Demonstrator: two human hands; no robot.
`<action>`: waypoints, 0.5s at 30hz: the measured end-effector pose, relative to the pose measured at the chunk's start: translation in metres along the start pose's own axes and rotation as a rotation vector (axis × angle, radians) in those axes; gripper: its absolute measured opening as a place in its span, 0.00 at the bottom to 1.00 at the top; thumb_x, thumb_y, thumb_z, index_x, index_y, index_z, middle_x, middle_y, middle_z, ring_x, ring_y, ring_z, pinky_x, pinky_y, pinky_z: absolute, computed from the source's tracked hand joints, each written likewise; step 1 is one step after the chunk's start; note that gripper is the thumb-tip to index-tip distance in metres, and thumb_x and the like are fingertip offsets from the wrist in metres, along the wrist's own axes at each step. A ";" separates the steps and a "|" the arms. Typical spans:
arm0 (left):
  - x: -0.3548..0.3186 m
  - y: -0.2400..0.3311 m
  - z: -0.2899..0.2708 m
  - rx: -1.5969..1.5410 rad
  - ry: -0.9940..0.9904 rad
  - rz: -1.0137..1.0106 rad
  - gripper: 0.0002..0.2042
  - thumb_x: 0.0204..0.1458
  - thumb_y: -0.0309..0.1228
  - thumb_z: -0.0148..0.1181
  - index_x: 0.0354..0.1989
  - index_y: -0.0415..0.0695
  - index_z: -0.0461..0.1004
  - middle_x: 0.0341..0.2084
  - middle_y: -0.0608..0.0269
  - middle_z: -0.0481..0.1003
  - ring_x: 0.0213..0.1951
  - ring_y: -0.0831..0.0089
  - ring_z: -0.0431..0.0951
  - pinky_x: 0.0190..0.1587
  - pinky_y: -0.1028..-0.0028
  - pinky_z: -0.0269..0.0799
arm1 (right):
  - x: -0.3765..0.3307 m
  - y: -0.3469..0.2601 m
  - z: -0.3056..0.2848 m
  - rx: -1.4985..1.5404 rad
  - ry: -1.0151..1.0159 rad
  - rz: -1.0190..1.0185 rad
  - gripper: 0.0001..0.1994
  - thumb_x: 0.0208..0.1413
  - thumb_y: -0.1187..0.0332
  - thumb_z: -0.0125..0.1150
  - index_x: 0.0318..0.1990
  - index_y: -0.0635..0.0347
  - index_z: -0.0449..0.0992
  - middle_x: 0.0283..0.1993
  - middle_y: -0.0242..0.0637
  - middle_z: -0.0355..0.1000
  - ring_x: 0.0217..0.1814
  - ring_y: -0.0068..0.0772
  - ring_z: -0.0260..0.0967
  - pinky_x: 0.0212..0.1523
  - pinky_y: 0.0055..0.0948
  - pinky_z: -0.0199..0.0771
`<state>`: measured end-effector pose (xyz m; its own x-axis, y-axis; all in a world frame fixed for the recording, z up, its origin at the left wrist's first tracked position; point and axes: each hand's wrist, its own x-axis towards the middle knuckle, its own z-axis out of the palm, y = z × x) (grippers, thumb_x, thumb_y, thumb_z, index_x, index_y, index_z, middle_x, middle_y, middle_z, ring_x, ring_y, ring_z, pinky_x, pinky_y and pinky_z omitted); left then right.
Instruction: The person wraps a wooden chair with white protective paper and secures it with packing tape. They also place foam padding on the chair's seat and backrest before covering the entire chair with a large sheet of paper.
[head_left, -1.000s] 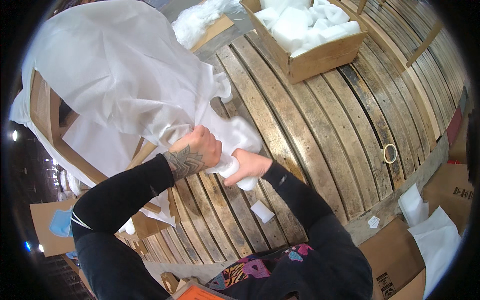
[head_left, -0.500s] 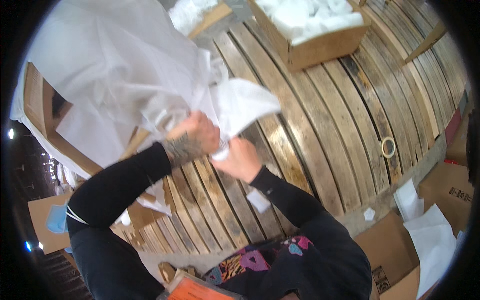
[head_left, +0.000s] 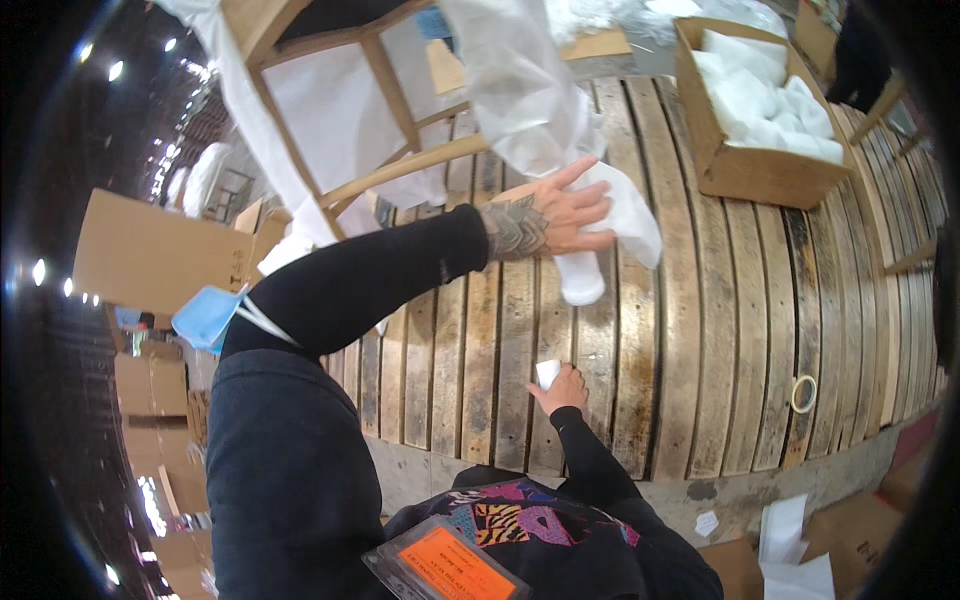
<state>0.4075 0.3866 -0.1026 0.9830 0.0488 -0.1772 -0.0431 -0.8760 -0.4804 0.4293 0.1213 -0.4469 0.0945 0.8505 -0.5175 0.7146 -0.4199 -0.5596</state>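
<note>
A wooden chair frame (head_left: 385, 90), partly draped in white foam wrapping (head_left: 510, 75), stands at the far left of the slatted surface. My left hand (head_left: 568, 212) is spread with fingers stretched out over the loose end of that wrapping, where a flap (head_left: 635, 215) fans out to the right and a wrapped tip (head_left: 580, 280) points toward me. Whether the palm touches the wrap is hidden. Closer to me, my right hand (head_left: 568, 392) is closed around a small white piece (head_left: 548, 373), perhaps foam or tape, low over the slats.
A cardboard box (head_left: 765, 180) filled with white foam pieces stands at the far right. A tape ring (head_left: 803, 394) lies on the wooden slats (head_left: 700, 370). Cardboard and white sheets (head_left: 785, 530) lie at the lower right. More cartons (head_left: 155, 240) stand at the left.
My hands have parted: the left let go of the gathered wrap and spread, while the right came back to the small white piece on the slats. The view has shifted left.
</note>
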 end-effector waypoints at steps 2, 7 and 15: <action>-0.039 0.013 -0.025 -0.136 0.206 -0.115 0.17 0.52 0.31 0.62 0.51 0.50 0.72 0.50 0.60 0.74 0.59 0.65 0.71 0.72 0.47 0.51 | 0.007 0.008 0.021 -0.152 -0.038 -0.002 0.41 0.40 0.45 0.74 0.57 0.63 0.67 0.52 0.50 0.69 0.57 0.54 0.67 0.54 0.49 0.69; -0.233 0.030 -0.049 -0.289 0.669 -1.276 0.15 0.47 0.17 0.59 0.46 0.38 0.73 0.42 0.54 0.76 0.46 0.58 0.78 0.50 0.66 0.74 | 0.012 -0.027 0.014 -0.044 -0.088 -0.223 0.32 0.39 0.51 0.72 0.48 0.66 0.74 0.49 0.51 0.71 0.53 0.54 0.70 0.51 0.48 0.73; -0.404 0.060 0.020 -0.248 0.186 -0.581 0.15 0.40 0.26 0.60 0.39 0.38 0.76 0.35 0.58 0.75 0.48 0.55 0.76 0.54 0.55 0.71 | -0.062 -0.287 0.043 0.408 0.016 -0.874 0.35 0.38 0.53 0.77 0.58 0.53 0.75 0.75 0.70 0.37 0.79 0.71 0.32 0.75 0.52 0.45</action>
<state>0.0040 0.3240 -0.0774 0.8495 0.4826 0.2131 0.5242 -0.8179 -0.2373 0.1883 0.1752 -0.2816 -0.3449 0.9180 0.1957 0.2419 0.2884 -0.9265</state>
